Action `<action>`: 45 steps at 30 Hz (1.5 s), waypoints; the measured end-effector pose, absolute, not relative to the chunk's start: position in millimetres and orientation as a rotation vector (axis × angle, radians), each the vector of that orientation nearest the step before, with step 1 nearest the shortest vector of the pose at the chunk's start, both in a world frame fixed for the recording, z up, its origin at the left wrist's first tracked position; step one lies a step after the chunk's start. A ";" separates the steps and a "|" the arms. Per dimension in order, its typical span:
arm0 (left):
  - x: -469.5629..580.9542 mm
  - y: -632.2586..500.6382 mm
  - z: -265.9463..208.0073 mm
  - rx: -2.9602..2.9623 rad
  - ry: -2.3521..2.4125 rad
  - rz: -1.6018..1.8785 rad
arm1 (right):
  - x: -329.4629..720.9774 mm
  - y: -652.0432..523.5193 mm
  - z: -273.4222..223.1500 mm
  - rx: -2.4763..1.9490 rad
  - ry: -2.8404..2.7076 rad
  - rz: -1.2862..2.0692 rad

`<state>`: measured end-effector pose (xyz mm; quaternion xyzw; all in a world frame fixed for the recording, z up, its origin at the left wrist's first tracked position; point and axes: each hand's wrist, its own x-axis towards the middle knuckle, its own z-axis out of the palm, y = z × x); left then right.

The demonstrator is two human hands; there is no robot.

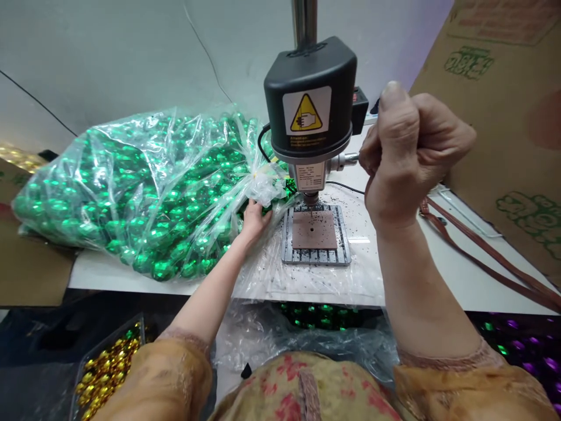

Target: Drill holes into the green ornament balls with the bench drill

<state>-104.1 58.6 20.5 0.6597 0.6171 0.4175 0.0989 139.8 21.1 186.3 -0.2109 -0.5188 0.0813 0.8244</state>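
Yellow hand-warning label (307,111) on drill press (310,64); fine print (307,141) blurred.

The bag (149,175) is thin glossy plastic, the green beads (164,268) look shiny like metal, the drill post (305,23) is smooth metal, the right box (495,134) is matt cardboard.

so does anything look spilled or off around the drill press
Yes, mildly: dark specks are scattered over the drill press's base plate, the brown board on it and the white table around. They look like loose debris, perhaps from drilling, not swept away. Nothing else clearly stands out.
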 end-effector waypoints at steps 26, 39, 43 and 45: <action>-24.7 2.5 18.7 1.900 1.355 1.044 | 141.3 11.9 189.7 -0.493 -1.139 0.224; -3.4 -2.0 3.9 1.932 1.460 1.199 | 141.8 9.7 179.8 -0.438 -1.133 0.177; -3.2 -2.4 3.9 1.916 1.450 1.216 | 139.5 12.0 168.1 -0.331 -1.098 0.113; -2.8 -2.4 4.0 1.909 1.443 1.224 | 139.7 13.6 163.4 -0.318 -1.099 0.118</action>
